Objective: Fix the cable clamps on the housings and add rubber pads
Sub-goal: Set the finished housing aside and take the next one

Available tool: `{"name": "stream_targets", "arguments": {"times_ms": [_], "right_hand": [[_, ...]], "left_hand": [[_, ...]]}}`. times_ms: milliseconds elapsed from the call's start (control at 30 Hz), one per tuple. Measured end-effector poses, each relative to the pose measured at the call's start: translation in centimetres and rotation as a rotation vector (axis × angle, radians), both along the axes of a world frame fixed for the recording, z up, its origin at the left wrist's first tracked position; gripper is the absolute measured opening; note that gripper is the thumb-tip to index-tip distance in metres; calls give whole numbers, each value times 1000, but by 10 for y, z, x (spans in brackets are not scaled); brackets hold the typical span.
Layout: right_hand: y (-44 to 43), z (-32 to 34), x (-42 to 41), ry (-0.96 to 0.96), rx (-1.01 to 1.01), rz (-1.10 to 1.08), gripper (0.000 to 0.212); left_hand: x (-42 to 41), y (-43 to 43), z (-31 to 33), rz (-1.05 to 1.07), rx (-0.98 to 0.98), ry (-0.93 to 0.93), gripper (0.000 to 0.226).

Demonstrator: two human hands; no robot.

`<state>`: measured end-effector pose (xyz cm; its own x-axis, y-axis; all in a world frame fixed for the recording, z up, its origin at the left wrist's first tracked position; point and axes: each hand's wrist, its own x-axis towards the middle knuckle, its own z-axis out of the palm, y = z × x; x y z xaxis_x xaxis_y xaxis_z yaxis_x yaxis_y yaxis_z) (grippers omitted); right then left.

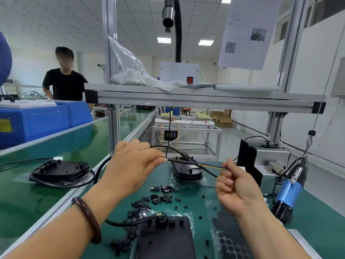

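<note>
The left hand [130,165] pinches the black cable [183,161] and the right hand [237,186] pinches its coloured wires [211,166], stretching it above the far housing [187,171]. Cable clamps [160,195] lie scattered on the green mat [317,217] between the hands. A near housing [166,240] lies left of the rubber pads [230,240].

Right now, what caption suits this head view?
Left hand and right hand pinch a cable over a housing, clamps scattered nearby.
</note>
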<state>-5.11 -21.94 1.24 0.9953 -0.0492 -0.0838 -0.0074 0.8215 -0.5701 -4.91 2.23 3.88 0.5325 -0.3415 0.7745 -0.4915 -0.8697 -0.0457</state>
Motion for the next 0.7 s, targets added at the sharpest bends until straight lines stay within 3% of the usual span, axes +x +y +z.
{"name": "stream_targets", "arguments": {"times_ms": [500,700], "right_hand": [[-12,22,-12,-69,-119,-118,27],[-16,21,-14,-143,-12,-195,24]], "left_hand": [[1,12,13,-27,121,-81,47],[4,-2,36,-38,103,-201,34]]}}
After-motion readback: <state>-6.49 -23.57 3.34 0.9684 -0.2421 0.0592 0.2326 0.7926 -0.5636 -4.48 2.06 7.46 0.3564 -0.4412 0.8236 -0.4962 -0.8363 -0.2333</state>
